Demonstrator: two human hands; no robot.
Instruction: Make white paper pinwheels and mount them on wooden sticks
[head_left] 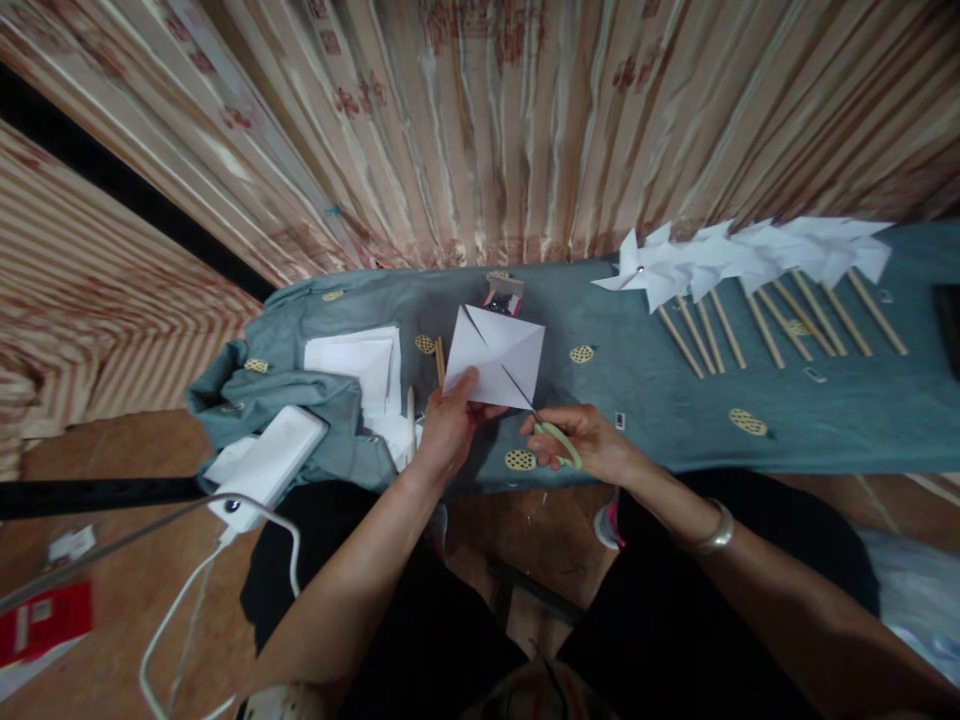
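A white square of paper (499,345) is pinched in my left hand (453,420), thumb on top and fingers underneath. One slit runs in from its upper left corner. My right hand (581,440) grips a pair of scissors (561,440) with pale green handles. Their blades lie at the paper's lower right corner, pointing in toward its middle. Just behind the paper stands a small open box (504,292) with dark small pieces inside. Thin wooden sticks (440,362) lie beside the paper's left edge, partly hidden by it.
Several white paper pinwheels (705,262) on wooden sticks lie in a row at the right on the green cloth (660,420). At left are stacked white sheets (352,360), a pencil-like stick (410,425) and a white power bank (281,455) with a cable. A curtain (480,130) hangs behind.
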